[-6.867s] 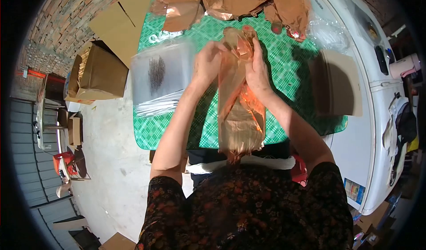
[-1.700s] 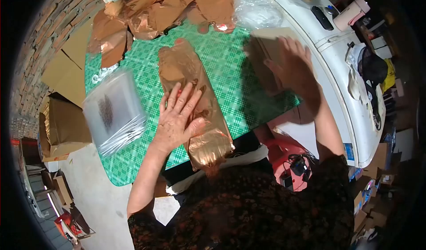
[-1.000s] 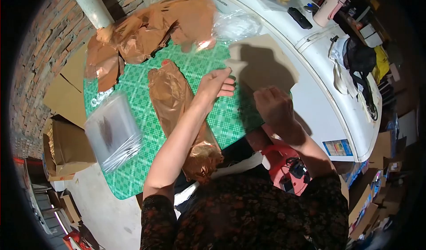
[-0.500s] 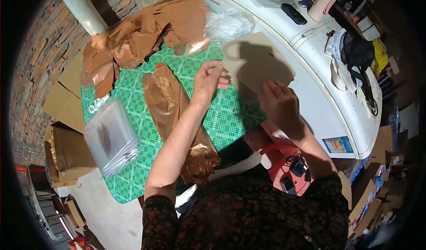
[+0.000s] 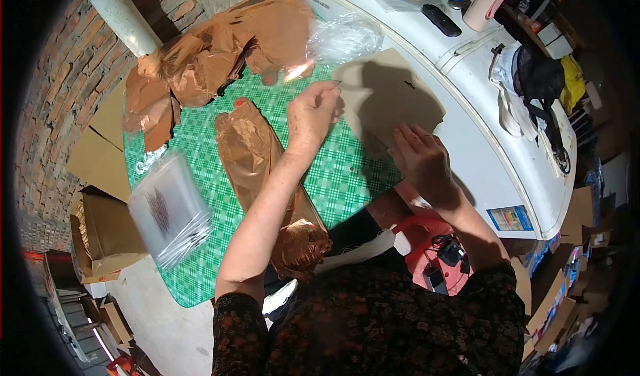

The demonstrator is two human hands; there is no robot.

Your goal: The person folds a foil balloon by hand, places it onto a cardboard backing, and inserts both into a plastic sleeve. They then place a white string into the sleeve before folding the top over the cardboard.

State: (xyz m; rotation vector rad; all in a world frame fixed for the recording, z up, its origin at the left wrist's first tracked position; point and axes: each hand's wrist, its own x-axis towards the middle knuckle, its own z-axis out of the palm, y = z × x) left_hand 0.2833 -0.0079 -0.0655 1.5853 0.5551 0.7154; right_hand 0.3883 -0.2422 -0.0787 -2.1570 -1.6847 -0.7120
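My left hand (image 5: pixel 312 115) is closed in a pinch at the left edge of a beige cardboard sheet (image 5: pixel 397 86). A thin dark tip shows at its fingertips, too small to name. Fingers stretched out, my right hand (image 5: pixel 424 161) rests on the sheet's near edge. Head shadow darkens much of the cardboard, which has a small dark mark near its upper right. Left of my left forearm, a long bundle of copper-brown plastic film (image 5: pixel 248 153) lies on the green checked tabletop (image 5: pixel 347 176).
Crumpled brown film (image 5: pixel 220 43) and clear plastic (image 5: pixel 347 37) cover the far side. A stack of clear plastic bags (image 5: pixel 170 209) lies at left. A white refrigerator on its side (image 5: pixel 460 129) borders the right, with a pink bottle (image 5: pixel 488 4) on it. Cardboard box (image 5: pixel 110 236) stands lower left.
My left hand has risen slightly and its fingers have drawn together into a tighter pinch. The right hand stays almost where it was on the cardboard.
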